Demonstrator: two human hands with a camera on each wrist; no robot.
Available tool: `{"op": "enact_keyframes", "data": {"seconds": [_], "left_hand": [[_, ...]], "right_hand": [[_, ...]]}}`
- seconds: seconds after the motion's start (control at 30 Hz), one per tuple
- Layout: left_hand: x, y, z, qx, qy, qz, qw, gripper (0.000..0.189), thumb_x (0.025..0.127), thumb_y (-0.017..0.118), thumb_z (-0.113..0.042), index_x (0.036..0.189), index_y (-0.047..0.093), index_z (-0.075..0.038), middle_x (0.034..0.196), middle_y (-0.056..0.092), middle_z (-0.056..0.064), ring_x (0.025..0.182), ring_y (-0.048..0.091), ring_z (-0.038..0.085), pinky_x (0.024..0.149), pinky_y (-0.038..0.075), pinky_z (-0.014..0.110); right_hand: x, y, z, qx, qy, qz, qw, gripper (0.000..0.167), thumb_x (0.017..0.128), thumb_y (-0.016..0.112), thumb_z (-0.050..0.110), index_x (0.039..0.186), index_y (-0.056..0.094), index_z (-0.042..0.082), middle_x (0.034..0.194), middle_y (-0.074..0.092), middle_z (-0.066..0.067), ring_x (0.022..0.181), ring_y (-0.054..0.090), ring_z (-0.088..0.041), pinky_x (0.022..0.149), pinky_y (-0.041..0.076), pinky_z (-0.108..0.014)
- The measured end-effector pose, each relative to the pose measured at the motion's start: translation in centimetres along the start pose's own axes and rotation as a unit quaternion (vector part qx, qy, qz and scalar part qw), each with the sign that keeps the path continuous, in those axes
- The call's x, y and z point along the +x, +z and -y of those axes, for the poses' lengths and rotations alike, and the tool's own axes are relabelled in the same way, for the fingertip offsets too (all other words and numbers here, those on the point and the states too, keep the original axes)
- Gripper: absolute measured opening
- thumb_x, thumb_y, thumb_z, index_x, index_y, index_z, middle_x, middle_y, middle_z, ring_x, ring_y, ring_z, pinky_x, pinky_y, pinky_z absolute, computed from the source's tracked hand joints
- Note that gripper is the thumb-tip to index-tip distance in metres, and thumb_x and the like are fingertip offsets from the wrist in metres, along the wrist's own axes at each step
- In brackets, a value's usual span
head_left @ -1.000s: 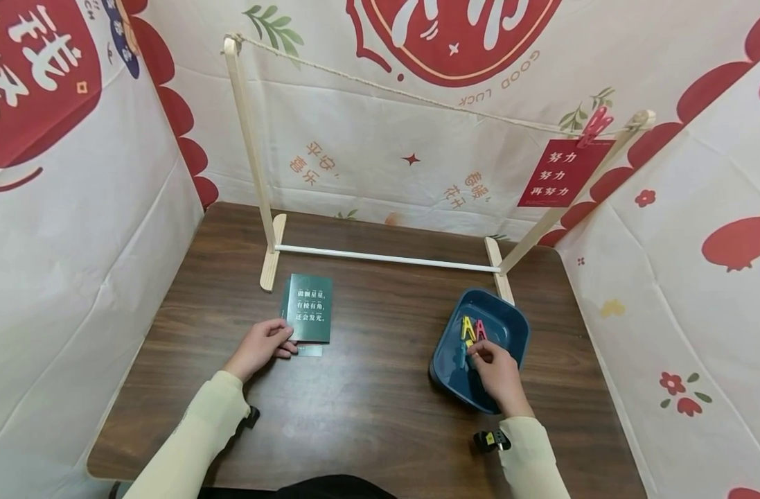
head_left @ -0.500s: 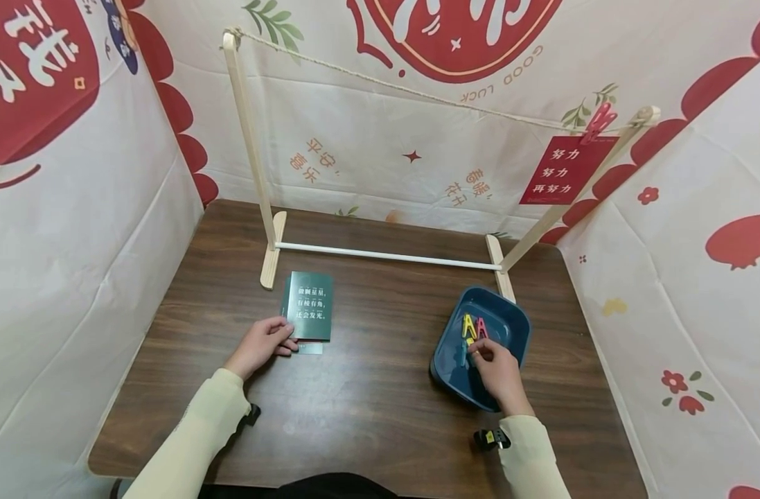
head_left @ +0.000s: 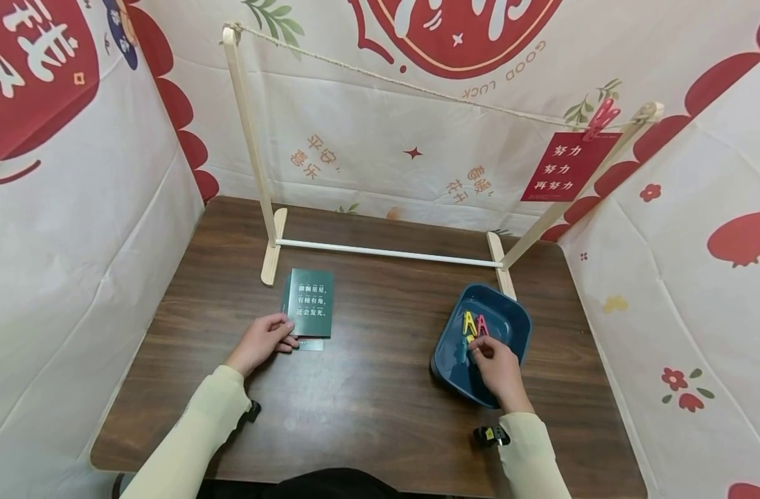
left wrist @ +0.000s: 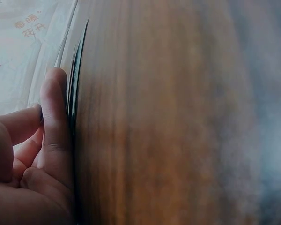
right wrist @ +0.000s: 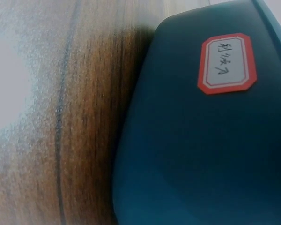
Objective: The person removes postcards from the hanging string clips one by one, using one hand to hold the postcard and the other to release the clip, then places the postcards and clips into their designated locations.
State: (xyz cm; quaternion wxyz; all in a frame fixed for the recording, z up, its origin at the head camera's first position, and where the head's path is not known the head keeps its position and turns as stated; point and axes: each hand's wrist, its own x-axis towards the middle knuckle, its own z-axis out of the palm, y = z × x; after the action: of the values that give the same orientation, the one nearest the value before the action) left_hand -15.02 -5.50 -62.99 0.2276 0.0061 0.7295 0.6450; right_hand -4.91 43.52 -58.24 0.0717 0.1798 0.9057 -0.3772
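Observation:
My left hand [head_left: 264,342] lies at the lower left corner of a dark green card [head_left: 312,305] with white writing. One finger touches the card, and a paler card edge [head_left: 311,344] sticks out below it. In the left wrist view, fingers [left wrist: 55,122] rest along the thin card edges [left wrist: 77,75]. Reaching into a dark blue basin [head_left: 518,319], my right hand [head_left: 499,369] brings thumb and fingertip together on a clothespin [head_left: 470,339], whose end they cover. Beside it lie a yellow clothespin [head_left: 468,321], a pink one [head_left: 482,324] and a blue one [head_left: 463,348].
A wooden stand with a rope [head_left: 417,86] and a white bottom rod [head_left: 389,254] stands at the back of the brown table [head_left: 367,388]. From the rope's right end hangs a red card [head_left: 557,172], held by a pink clothespin [head_left: 601,119]. Printed cloth walls surround the table.
The head view has tilted slightly, so everything sits a little higher in the frame. Both hands keep their places at the card and in the basin.

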Motion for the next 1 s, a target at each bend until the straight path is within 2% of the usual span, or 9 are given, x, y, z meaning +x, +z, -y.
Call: {"op": "enact_keyframes", "data": {"seconds": [0.4,0.53,0.8,1.0], "left_hand": [[0.44,-0.24,0.59,-0.001,0.005,0.000,1.0000,0.023,0.115,0.055,-0.011,0.112,0.063,0.010,0.099,0.076,0.021,0.089,0.077,0.024,0.076,0.066,0.033],[0.20,-0.20,0.42,-0.006,0.008,0.005,0.9999,0.022,0.115,0.056,-0.011,0.112,0.063,0.010,0.098,0.076,0.020,0.089,0.077,0.024,0.075,0.066,0.032],[-0.06,-0.17,0.08,-0.012,0.010,0.005,0.9999,0.022,0.115,0.057,-0.011,0.110,0.063,0.010,0.096,0.077,0.020,0.088,0.077,0.022,0.075,0.066,0.032],[0.05,-0.15,-0.08,-0.005,0.003,0.002,1.0000,0.023,0.115,0.057,-0.012,0.109,0.063,0.009,0.096,0.077,0.021,0.088,0.078,0.023,0.075,0.066,0.032]], "right_hand": [[0.21,0.02,0.11,-0.005,-0.005,0.000,1.0000,0.017,0.111,0.058,0.007,0.117,0.074,0.005,0.121,0.070,-0.020,0.104,0.063,-0.035,0.085,0.059,-0.047],[0.16,0.08,0.11,-0.007,-0.006,-0.003,1.0000,0.017,0.110,0.059,0.007,0.116,0.074,0.005,0.119,0.070,-0.019,0.102,0.063,-0.034,0.083,0.058,-0.044],[0.23,-0.04,0.18,-0.003,0.003,0.004,1.0000,0.017,0.111,0.059,0.008,0.118,0.074,0.005,0.123,0.069,-0.022,0.106,0.062,-0.036,0.086,0.059,-0.048],[0.09,-0.36,0.26,0.007,0.013,0.002,0.9999,0.020,0.111,0.058,0.010,0.123,0.073,0.004,0.121,0.068,-0.023,0.093,0.062,-0.033,0.069,0.058,-0.038]]}}
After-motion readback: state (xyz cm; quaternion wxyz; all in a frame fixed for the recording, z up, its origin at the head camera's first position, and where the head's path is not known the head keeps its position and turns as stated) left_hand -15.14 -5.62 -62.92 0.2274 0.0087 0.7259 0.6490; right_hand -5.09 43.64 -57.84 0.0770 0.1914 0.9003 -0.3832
